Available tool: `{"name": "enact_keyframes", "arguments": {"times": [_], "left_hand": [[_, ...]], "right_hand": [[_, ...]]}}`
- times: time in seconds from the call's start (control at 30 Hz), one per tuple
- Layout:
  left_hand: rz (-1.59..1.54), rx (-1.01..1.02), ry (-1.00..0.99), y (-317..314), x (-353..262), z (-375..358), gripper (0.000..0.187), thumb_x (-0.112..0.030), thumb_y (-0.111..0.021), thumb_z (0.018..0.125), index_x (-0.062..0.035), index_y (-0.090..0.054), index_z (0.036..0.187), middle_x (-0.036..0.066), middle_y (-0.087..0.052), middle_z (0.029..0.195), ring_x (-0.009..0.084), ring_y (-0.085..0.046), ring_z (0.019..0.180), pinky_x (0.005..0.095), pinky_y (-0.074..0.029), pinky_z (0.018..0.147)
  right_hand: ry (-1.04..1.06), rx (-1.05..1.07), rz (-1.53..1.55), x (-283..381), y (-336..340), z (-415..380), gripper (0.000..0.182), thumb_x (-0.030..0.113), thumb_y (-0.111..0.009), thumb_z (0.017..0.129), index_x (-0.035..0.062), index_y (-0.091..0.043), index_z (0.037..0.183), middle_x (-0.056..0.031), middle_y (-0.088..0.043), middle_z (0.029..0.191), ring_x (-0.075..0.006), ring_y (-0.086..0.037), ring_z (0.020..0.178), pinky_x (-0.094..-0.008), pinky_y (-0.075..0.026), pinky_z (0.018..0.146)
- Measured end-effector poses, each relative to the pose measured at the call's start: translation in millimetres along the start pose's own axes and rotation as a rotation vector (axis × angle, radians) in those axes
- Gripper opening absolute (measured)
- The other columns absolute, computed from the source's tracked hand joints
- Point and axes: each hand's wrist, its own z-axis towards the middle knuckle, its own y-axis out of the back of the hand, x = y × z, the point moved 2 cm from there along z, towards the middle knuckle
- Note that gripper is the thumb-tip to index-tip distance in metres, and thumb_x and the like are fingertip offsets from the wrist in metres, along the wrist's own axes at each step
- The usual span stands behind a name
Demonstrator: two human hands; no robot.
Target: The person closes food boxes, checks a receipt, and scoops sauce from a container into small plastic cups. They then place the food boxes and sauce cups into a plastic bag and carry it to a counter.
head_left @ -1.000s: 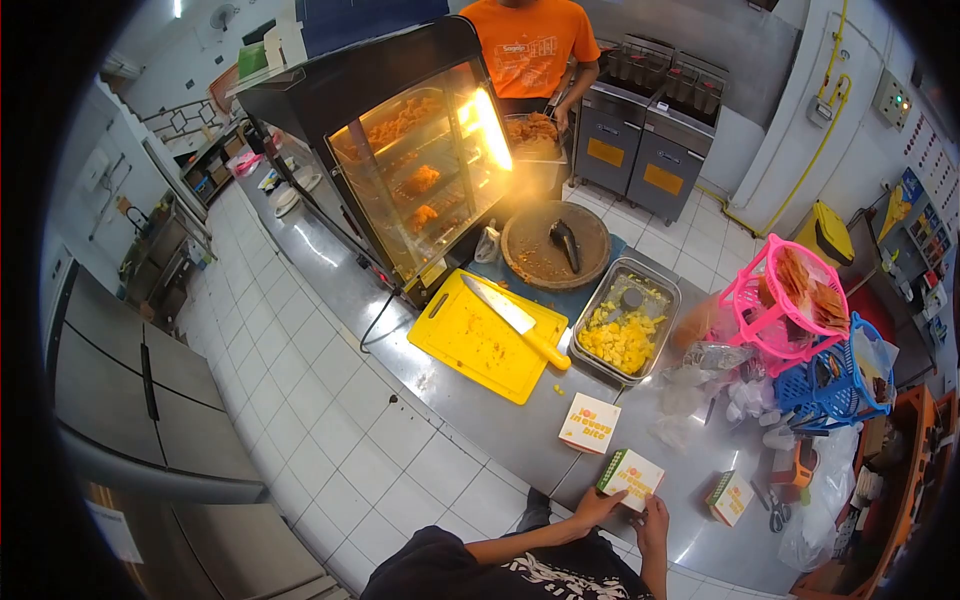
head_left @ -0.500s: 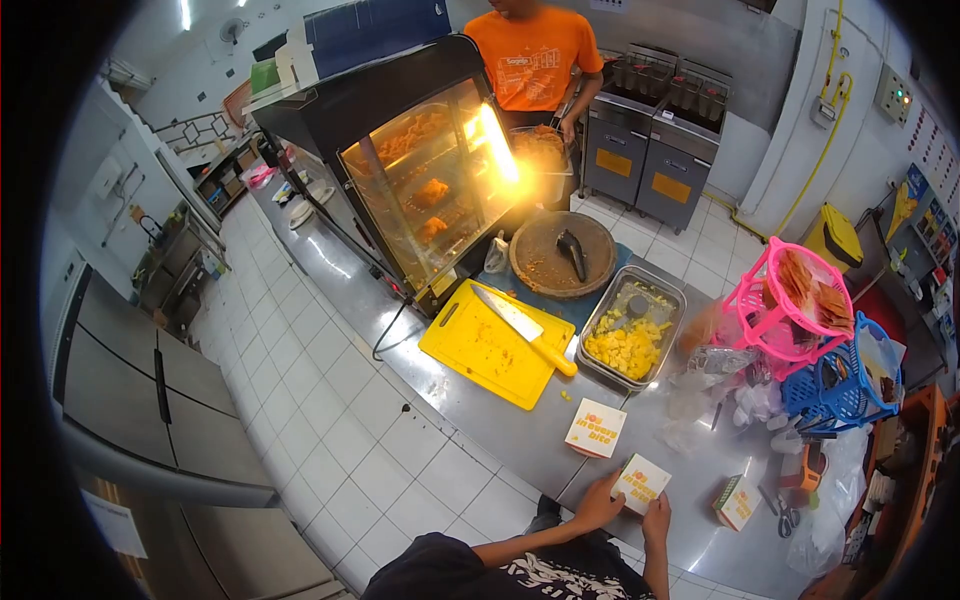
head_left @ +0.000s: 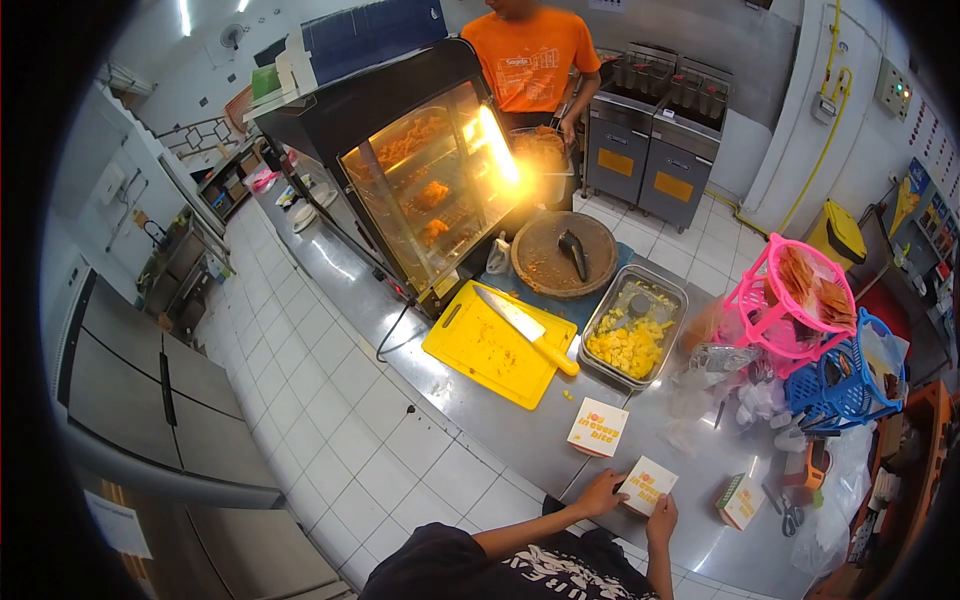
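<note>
At the front edge of the steel counter, I hold a closed paper takeaway box (head_left: 648,484) with white lid and yellow-orange lettering. My left hand (head_left: 601,494) grips its left side, thumb at the lid's edge. My right hand (head_left: 661,519) has its fingers on the lower right corner of the same box. A second closed box (head_left: 598,427) sits just beyond, up and to the left. A third box (head_left: 741,502) stands to the right of my right hand, turned so that a side shows. The undersides of my fingers are hidden.
A knife (head_left: 510,313) lies on a yellow cutting board (head_left: 484,370). Behind are a steel pan (head_left: 645,371) of yellow pieces, a round chopping block (head_left: 545,270) and a lit food warmer (head_left: 350,150). Scissors (head_left: 790,515) and pink basket (head_left: 790,290) stand right. A person in orange (head_left: 535,60) holds a container.
My left hand has shifted slightly along the box's left side. The box stays in nearly the same place, and the whole view has moved a little.
</note>
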Motion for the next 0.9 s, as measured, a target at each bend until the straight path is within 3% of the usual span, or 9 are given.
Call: {"name": "enact_keyframes", "arguments": {"times": [0.23, 0.33, 0.47, 0.63, 0.73, 0.83, 0.9], "left_hand": [[-0.154, -0.132, -0.033, 16, -29, -22, 0.058, -0.016, -0.073, 0.08, -0.005, -0.053, 0.133, 0.018, -0.058, 0.107, 0.034, -0.057, 0.103, 0.0399, -0.045, 0.091], [-0.245, -0.069, 0.027, 17, -25, -20, 0.059, -0.016, -0.074, 0.079, -0.0046, -0.053, 0.133, 0.019, -0.059, 0.108, 0.0342, -0.058, 0.104, 0.0401, -0.046, 0.09], [-0.144, -0.12, -0.053, 19, -18, -21, 0.058, -0.016, -0.073, 0.079, -0.003, -0.052, 0.132, 0.02, -0.059, 0.11, 0.0356, -0.058, 0.102, 0.0409, -0.047, 0.09], [-0.213, -0.097, -0.033, 16, -23, -17, 0.058, -0.017, -0.073, 0.08, -0.0007, -0.053, 0.131, 0.021, -0.06, 0.109, 0.0366, -0.059, 0.1, 0.0424, -0.046, 0.09], [-0.046, 0.048, -0.041, 16, -14, -3, 0.053, -0.019, -0.073, 0.079, -0.0001, -0.057, 0.126, 0.021, -0.062, 0.112, 0.0355, -0.06, 0.102, 0.0431, -0.046, 0.09], [-0.02, 0.224, -0.085, 108, -102, -5, 0.046, -0.022, -0.073, 0.08, -0.0023, -0.062, 0.119, 0.02, -0.063, 0.116, 0.0343, -0.061, 0.105, 0.0423, -0.047, 0.089], [-0.165, 0.036, -0.187, 188, -127, 14, 0.042, -0.025, -0.072, 0.082, -0.0054, -0.064, 0.118, 0.018, -0.062, 0.121, 0.0313, -0.063, 0.106, 0.0402, -0.049, 0.089]], "right_hand": [[-0.054, 0.009, 0.088, 4, 3, -1, 0.031, 0.021, -0.043, 0.101, -0.0034, -0.061, 0.107, -0.021, -0.066, 0.091, -0.0286, -0.062, 0.08, -0.0373, -0.047, 0.076], [-0.035, 0.006, 0.05, 12, 7, -3, 0.031, 0.021, -0.043, 0.101, -0.0041, -0.061, 0.107, -0.0191, -0.067, 0.089, -0.0249, -0.062, 0.08, -0.0359, -0.048, 0.076], [-0.017, 0.025, 0.211, 12, 2, -4, 0.032, 0.021, -0.043, 0.101, -0.0049, -0.061, 0.106, -0.0159, -0.067, 0.086, -0.0207, -0.061, 0.078, -0.0338, -0.048, 0.074], [-0.023, 0.017, 0.132, 10, 8, -1, 0.032, 0.021, -0.044, 0.101, -0.006, -0.061, 0.106, -0.0151, -0.067, 0.088, -0.0195, -0.059, 0.078, -0.0331, -0.047, 0.074], [-0.066, 0.028, 0.178, 16, 10, -4, 0.032, 0.021, -0.045, 0.101, -0.0068, -0.06, 0.105, -0.0153, -0.066, 0.088, -0.0193, -0.059, 0.079, -0.0333, -0.047, 0.075], [-0.039, 0.026, 0.196, 5, 9, 2, 0.032, 0.021, -0.046, 0.1, -0.0066, -0.061, 0.106, -0.0154, -0.066, 0.089, -0.0191, -0.059, 0.08, -0.0336, -0.047, 0.076], [-0.027, 0.029, 0.234, -9, 5, 6, 0.032, 0.021, -0.047, 0.1, -0.0065, -0.061, 0.106, -0.0142, -0.066, 0.088, -0.0176, -0.058, 0.079, -0.0328, -0.046, 0.074]]}}
